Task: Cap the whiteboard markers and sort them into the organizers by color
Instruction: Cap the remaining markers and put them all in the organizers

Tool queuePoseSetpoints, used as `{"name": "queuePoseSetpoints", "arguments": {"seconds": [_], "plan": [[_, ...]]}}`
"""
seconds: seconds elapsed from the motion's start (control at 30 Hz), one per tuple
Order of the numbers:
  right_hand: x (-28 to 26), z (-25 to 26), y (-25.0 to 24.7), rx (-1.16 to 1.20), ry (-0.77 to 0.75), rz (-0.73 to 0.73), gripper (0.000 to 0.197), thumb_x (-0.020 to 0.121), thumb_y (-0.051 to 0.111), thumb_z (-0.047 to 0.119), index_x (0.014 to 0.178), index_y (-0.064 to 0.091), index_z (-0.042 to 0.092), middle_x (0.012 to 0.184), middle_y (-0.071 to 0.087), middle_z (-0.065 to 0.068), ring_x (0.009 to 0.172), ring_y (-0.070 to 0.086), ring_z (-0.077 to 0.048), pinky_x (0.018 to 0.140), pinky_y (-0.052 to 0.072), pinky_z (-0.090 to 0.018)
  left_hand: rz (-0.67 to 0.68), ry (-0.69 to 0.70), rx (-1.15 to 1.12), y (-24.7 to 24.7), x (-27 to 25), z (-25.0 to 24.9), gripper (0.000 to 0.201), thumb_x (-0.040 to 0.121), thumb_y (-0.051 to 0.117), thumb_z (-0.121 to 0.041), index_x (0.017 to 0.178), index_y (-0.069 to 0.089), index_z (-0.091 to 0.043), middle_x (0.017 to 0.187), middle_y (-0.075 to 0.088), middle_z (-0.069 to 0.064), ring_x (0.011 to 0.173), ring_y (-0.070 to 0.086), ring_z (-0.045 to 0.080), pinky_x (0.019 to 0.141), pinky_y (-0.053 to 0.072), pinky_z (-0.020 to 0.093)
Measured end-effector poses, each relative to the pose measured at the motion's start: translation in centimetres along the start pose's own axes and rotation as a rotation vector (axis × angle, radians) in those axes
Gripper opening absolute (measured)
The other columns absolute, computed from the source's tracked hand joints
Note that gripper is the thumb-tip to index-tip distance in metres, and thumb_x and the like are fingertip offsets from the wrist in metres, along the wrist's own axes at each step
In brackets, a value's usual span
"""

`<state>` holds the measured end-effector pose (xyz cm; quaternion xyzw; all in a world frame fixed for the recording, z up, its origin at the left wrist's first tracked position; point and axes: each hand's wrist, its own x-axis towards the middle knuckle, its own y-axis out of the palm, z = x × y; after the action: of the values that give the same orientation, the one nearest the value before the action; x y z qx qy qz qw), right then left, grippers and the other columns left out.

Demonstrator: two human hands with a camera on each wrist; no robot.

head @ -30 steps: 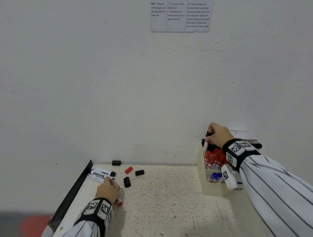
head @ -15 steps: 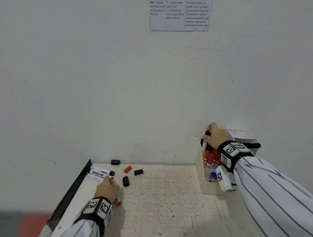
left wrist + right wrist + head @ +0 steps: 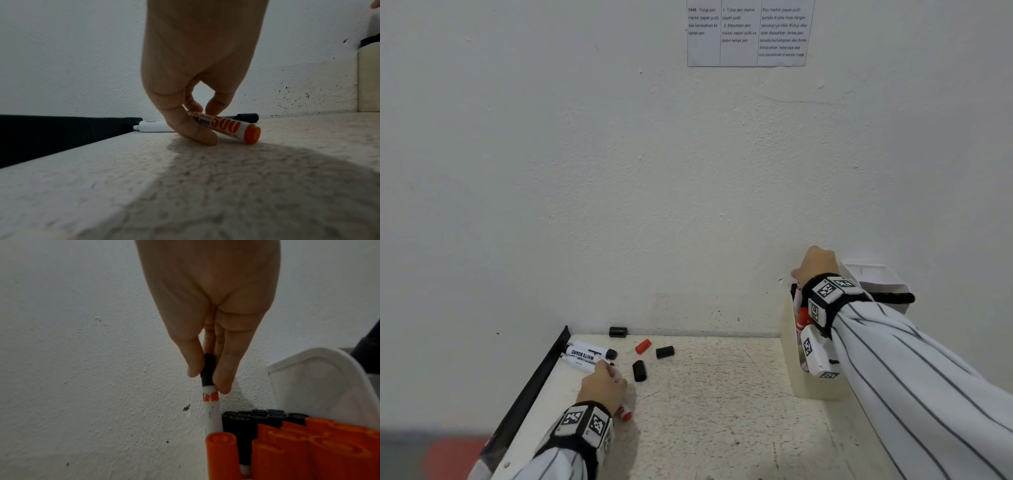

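Whiteboard markers are mostly standing capped in the organizer (image 3: 791, 359); the right hand (image 3: 207, 318) is pinching a black-capped marker (image 3: 210, 402) into it, while the left hand (image 3: 195, 81) is pinching a red marker (image 3: 230, 128) on the tabletop (image 3: 722, 411), with loose caps (image 3: 639, 370) lying uncollected.

White textured wall (image 3: 619, 171), plain, with small dark specks low down. Printed paper notice (image 3: 746, 32) fixed high on wall. Speckled off-white bench (image 3: 722, 411) abutting wall; black edging (image 3: 530, 383) along left side.
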<state>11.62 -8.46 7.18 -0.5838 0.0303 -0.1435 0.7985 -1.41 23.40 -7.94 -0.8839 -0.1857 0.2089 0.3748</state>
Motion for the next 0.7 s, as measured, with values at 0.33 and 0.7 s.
{"name": "queuePoseSetpoints", "arguments": {"seconds": [0.33, 0.7], "plan": [[0.1, 0.4, 0.1, -0.102, -0.028, 0.047, 0.019, 0.089, 0.051, 0.004, 0.103, 0.061, -0.004, 0.111, 0.063, -0.017, 0.107, 0.059, -0.030, 0.085, 0.046, -0.029, -0.002, 0.007, -0.007, 0.1, 0.2, 0.2, 0.009, 0.090, 0.050, -0.015, 0.095, 0.042, -0.011, 0.087, 0.051, 0.010, 0.079, 0.050, 0.024, 0.070, 0.038, 0.027], [0.2, -1.0, -0.2, -0.016, -0.042, 0.073, 0.031, 0.081, 0.069, 0.024, 0.097, 0.063, -0.001, 0.105, 0.066, -0.017, 0.100, 0.061, -0.029, 0.069, 0.043, -0.027, -0.004, -0.003, -0.009, 0.3, 0.7, 0.3, 0.010, 0.089, 0.051, -0.016, 0.095, 0.044, -0.013, 0.088, 0.052, 0.007, 0.080, 0.052, 0.022, 0.070, 0.039, 0.026]]}}
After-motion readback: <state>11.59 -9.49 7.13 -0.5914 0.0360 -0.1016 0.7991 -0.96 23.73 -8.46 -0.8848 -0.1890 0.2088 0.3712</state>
